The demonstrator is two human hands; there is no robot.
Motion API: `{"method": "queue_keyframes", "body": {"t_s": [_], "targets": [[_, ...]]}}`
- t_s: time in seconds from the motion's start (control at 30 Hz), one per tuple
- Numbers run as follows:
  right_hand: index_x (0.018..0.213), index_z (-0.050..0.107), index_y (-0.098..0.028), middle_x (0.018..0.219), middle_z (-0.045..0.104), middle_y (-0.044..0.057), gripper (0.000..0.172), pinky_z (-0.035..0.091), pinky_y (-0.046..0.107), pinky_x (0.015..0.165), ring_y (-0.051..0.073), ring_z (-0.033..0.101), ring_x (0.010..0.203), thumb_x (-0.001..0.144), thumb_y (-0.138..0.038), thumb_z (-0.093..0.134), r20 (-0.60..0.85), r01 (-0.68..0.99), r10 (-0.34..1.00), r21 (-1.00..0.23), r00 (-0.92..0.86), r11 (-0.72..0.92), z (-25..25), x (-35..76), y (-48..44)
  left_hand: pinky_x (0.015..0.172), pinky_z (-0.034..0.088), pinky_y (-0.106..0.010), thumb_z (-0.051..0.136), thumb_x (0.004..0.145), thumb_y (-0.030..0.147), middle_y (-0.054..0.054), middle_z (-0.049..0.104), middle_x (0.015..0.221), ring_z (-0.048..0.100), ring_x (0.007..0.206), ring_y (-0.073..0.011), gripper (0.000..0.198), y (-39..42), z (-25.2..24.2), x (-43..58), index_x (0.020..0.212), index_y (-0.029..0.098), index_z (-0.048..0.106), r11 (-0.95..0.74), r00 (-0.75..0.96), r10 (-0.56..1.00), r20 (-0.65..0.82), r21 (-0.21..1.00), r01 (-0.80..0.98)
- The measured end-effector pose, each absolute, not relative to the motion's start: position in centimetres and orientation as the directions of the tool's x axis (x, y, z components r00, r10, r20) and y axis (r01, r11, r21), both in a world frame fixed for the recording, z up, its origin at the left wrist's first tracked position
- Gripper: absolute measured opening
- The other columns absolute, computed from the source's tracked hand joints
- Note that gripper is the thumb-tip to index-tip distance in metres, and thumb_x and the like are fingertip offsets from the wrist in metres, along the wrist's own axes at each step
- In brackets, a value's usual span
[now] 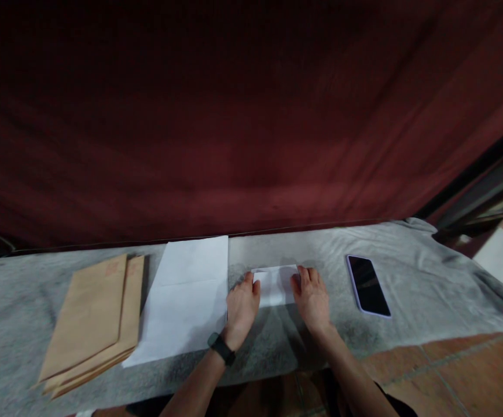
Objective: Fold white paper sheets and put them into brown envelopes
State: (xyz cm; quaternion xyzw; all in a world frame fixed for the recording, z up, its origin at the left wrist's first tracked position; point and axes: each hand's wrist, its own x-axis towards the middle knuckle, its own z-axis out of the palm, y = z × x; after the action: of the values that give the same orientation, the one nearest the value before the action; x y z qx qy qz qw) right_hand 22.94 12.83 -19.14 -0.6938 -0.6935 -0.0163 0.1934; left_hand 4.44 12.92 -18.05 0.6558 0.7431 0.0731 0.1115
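Observation:
A folded sheet of white paper [276,288] lies on the grey cloth between my two hands. My left hand [242,304] grips its left end, thumb on top and fingers curled at the edge. At the opposite end, my right hand [311,294] has its fingers closed over the right edge. A dark watch [221,348] is on my left wrist. Close to the left hand lies a stack of larger white sheets [186,307], the top one with a crease across it.
Several brown paper envelopes [88,313] are stacked at the left. A phone [368,285] in a lilac case rests to the right. Grey cloth [433,289] covers the surface, its front edge above a tiled floor [463,370]. Behind hangs a dark red curtain [251,174].

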Motion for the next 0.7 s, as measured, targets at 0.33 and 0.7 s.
{"method": "queue_keyframes", "body": {"t_s": [0.33,0.7], "targets": [[0.120,0.062,-0.019,0.130,0.062,0.011,0.030,0.047,0.042,0.102,0.024,0.055,0.121,0.099,-0.020,0.040,0.459,0.816,0.850,-0.366,-0.259,0.447,-20.9,20.7,10.5,0.070,0.046,-0.027,0.045,0.099,0.033,-0.005,0.074,0.094,0.070,0.086,-0.0198,0.026,13.5,-17.9,4.4,0.118,0.022,0.060,0.152,-0.126,0.987,-0.099,0.324,0.934],[0.144,0.048,-0.016,0.150,0.047,0.011,0.046,0.037,0.044,0.113,0.024,0.043,0.138,0.103,-0.032,0.034,0.332,0.860,0.880,-0.271,-0.339,0.433,-21.8,21.1,9.1,0.068,0.048,-0.028,0.040,0.101,0.034,-0.008,0.075,0.091,0.072,0.083,-0.0219,0.031,13.0,-18.6,5.3,0.121,0.021,0.060,0.195,-0.199,0.980,-0.017,0.283,0.939]]}}
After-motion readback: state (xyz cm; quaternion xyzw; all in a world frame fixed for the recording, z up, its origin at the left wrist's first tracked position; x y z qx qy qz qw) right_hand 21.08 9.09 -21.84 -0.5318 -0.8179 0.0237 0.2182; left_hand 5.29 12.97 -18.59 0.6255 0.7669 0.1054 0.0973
